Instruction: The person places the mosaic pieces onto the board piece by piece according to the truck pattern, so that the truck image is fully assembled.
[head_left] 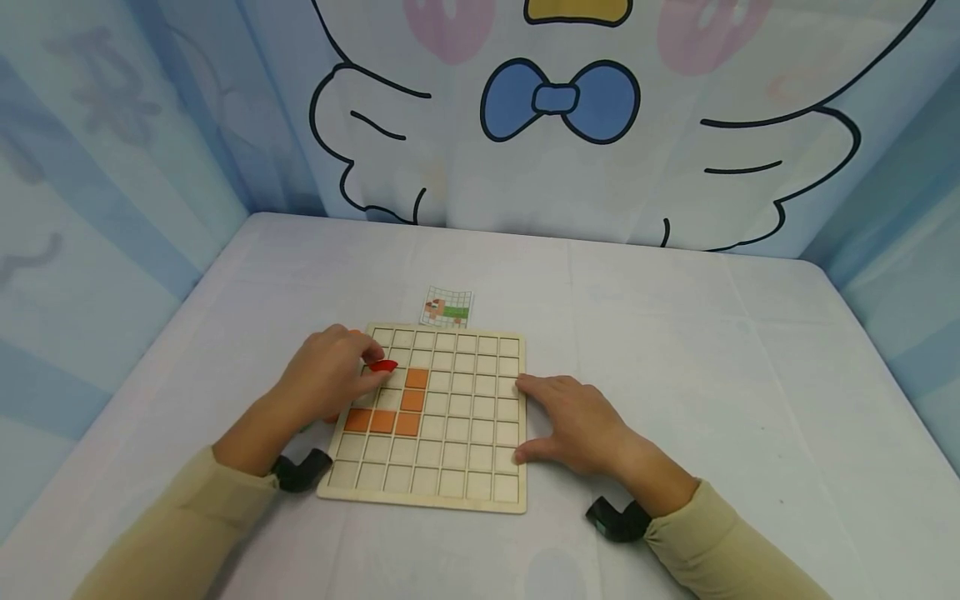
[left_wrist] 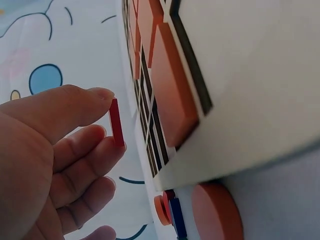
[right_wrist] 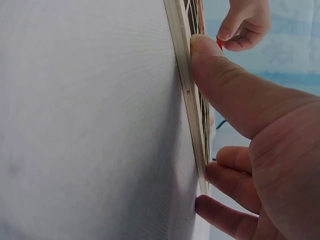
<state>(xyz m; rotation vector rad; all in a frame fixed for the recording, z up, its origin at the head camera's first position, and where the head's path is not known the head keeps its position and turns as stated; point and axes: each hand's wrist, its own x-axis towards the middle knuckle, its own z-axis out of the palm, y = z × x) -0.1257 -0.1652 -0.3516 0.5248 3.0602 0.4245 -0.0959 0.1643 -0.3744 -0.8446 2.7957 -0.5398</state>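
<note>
My left hand (head_left: 330,375) pinches a thin flat red piece (head_left: 383,366) between thumb and fingers, above the left part of a wooden grid board (head_left: 450,477). In the left wrist view the red piece (left_wrist: 116,122) is edge-on, apart from the board's surface. Several orange square tiles (head_left: 407,424) sit in the grid cells, in an upright column and a row running left from its foot. My right hand (head_left: 573,425) rests against the board's right edge, thumb and fingers spread; in the right wrist view its thumb (right_wrist: 220,75) touches the rim.
Behind the board lies a small pattern card (head_left: 447,307) with a gridded coloured picture. Beside the board's left edge, partly hidden by my left hand, lie loose pieces, among them an orange one (left_wrist: 217,215) and a dark blue one (left_wrist: 177,218). Printed curtains stand behind the white table (head_left: 675,350).
</note>
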